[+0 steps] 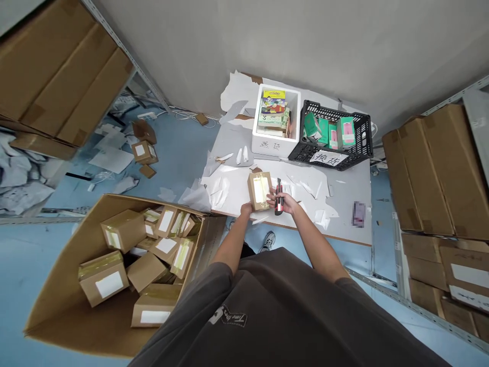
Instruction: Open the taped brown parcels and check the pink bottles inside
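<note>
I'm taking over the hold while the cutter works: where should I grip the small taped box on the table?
Grip the small box by its short near end, coming from the table's near edge, probably where the left hand sits. Its taped top faces up, and the right hand holds the cutter along its right side.

A tan cardboard parcel (pixel 260 190) sealed with glossy yellowish tape lies on a grey tabletop (pixel 351 188) strewn with white paper scraps, beside a red-and-black cutter (pixel 279 199). Behind sit a white foam box (pixel 275 127) and a black mesh crate (pixel 332 136) of green-and-pink cartons. The floor (pixel 23 265) is pale blue.
</note>
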`<state>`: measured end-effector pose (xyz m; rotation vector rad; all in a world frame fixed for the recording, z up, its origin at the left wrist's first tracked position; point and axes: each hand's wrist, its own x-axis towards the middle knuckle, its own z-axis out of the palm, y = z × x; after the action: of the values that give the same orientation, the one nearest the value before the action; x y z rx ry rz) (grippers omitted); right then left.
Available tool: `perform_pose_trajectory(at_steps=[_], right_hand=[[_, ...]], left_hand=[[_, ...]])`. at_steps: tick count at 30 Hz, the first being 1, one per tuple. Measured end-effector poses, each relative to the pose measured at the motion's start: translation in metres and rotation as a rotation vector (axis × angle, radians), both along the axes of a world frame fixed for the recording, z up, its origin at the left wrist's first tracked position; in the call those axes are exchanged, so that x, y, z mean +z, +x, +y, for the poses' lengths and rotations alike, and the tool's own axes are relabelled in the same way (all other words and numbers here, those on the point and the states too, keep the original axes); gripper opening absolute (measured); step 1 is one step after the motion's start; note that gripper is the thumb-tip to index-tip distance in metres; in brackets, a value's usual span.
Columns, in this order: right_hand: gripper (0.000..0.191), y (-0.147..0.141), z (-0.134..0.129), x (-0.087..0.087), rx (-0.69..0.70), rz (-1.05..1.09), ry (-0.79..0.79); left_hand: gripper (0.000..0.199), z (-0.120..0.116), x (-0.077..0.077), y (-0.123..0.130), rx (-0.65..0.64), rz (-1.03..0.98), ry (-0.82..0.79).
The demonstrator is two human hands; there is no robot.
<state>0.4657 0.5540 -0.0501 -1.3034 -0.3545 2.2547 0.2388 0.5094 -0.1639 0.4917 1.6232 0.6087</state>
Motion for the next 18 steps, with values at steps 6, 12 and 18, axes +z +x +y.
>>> perform_pose_trajectory(at_steps=[6, 12, 18], right_hand=[[0.063, 0.000, -0.004, -0.001, 0.031, -0.019, 0.048], [0.030, 0.012, -0.003, -0.001, 0.022, -0.335, 0.198], [0.024, -0.030, 0.018, -0.005, 0.260, -0.734, 0.377]], left_hand=[[0.061, 0.016, 0.031, -0.033, -0.083, 0.390, 0.133], [0.138, 0.079, 0.081, -0.027, -1.121, 0.748, 0.437], [0.160, 0.092, 0.088, -0.032, -1.301, 0.873, 0.302]])
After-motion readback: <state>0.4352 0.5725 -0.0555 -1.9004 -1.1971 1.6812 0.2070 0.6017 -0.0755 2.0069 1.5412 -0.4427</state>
